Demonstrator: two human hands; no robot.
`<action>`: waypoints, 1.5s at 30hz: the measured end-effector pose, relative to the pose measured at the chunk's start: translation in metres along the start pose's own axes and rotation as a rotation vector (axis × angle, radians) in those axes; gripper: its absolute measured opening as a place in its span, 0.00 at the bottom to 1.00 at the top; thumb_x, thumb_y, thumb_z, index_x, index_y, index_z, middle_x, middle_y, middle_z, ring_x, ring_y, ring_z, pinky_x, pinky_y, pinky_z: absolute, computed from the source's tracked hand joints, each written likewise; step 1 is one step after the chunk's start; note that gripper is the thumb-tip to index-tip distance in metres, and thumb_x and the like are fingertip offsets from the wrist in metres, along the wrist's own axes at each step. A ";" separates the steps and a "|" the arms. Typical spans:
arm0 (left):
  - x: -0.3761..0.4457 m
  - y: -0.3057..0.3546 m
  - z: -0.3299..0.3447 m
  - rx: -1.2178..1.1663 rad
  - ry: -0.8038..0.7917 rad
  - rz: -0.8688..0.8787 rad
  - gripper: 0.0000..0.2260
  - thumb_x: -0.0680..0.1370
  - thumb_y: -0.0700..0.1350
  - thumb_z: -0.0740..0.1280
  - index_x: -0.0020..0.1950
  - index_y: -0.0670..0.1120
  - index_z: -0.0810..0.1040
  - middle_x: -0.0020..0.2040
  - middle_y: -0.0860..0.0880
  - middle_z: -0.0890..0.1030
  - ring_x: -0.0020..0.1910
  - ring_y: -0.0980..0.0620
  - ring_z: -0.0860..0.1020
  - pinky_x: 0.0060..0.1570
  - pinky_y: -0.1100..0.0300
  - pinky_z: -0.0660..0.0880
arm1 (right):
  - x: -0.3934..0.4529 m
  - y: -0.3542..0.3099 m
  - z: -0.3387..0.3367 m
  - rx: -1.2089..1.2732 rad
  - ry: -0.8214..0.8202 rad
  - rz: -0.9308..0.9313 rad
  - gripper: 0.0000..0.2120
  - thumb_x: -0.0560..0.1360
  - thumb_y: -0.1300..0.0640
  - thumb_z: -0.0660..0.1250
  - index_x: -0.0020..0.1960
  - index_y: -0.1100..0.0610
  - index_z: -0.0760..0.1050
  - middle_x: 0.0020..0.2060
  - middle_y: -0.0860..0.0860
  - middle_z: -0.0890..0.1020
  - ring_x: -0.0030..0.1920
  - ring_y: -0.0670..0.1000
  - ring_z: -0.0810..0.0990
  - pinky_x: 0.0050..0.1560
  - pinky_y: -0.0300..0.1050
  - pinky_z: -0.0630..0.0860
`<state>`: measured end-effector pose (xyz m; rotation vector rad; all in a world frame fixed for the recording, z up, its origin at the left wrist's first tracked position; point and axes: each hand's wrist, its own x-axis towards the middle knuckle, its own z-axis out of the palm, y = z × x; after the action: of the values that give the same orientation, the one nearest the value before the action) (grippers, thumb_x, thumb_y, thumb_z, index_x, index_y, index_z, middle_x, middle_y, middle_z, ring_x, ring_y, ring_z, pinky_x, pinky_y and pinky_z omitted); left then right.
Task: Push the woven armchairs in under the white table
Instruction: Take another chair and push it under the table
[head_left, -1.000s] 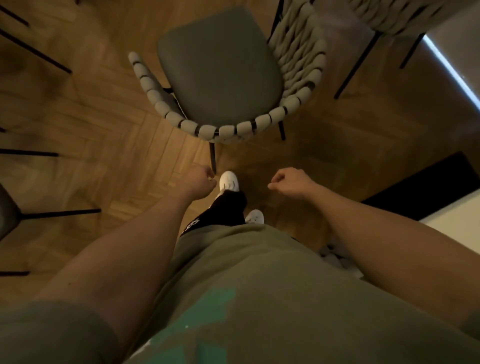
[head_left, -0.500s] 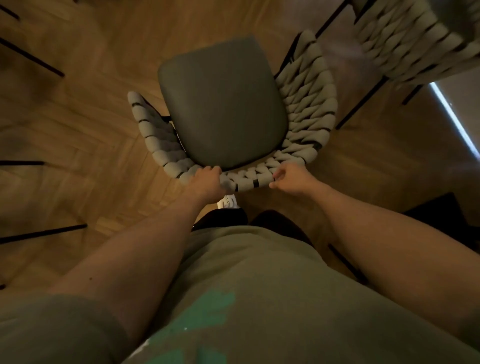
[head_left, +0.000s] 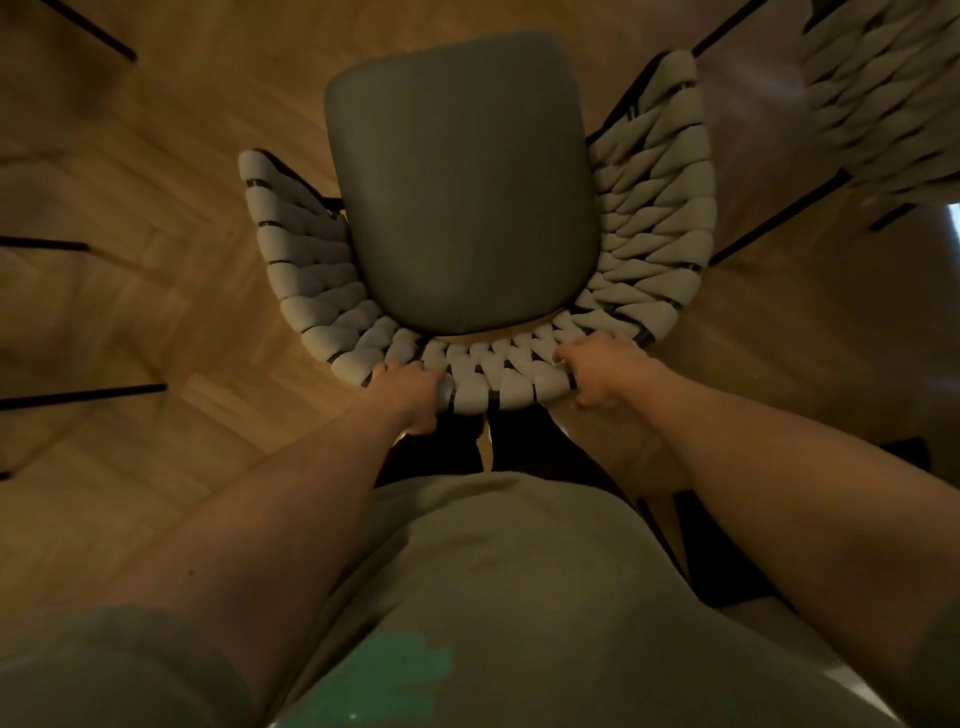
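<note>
My left grip (head_left: 408, 389) is curled over the top rail of the cream woven-rope armchair with the grey-green padded seat (head_left: 462, 208), and my right grip (head_left: 602, 371) clasps the same rail further along. The chair stands on the herringbone wood floor (head_left: 156, 322) directly before me. A second woven armchair (head_left: 883, 88) sits at upper right, blurred.

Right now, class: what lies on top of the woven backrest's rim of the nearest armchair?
Both hands grip the rim of the woven backrest: left hand, right hand. Their fingertips curl over the edge, hidden. Nothing else rests there.
</note>
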<state>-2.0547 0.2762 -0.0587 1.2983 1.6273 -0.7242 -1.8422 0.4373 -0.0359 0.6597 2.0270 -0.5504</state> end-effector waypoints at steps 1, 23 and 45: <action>0.002 0.000 0.001 0.022 0.005 0.000 0.34 0.73 0.51 0.71 0.77 0.52 0.61 0.70 0.45 0.71 0.69 0.40 0.69 0.67 0.42 0.65 | 0.004 0.007 -0.001 -0.043 -0.034 0.001 0.31 0.72 0.47 0.72 0.72 0.47 0.65 0.65 0.54 0.74 0.65 0.59 0.72 0.68 0.59 0.67; 0.016 -0.043 -0.050 0.375 0.055 0.143 0.29 0.79 0.50 0.65 0.76 0.68 0.60 0.71 0.51 0.71 0.68 0.39 0.66 0.63 0.42 0.68 | 0.012 -0.004 0.011 -0.040 -0.122 0.168 0.29 0.81 0.53 0.61 0.79 0.44 0.56 0.72 0.55 0.68 0.68 0.63 0.64 0.64 0.52 0.67; 0.103 -0.051 -0.249 1.079 -0.040 0.449 0.31 0.79 0.51 0.66 0.78 0.65 0.57 0.75 0.49 0.66 0.72 0.38 0.61 0.69 0.41 0.63 | 0.035 -0.063 -0.019 0.715 -0.072 0.490 0.32 0.79 0.54 0.64 0.79 0.44 0.57 0.73 0.55 0.67 0.68 0.62 0.63 0.65 0.50 0.65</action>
<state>-2.1793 0.5201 -0.0515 2.2626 0.7901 -1.3940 -1.9104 0.4093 -0.0489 1.4826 1.4883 -0.9823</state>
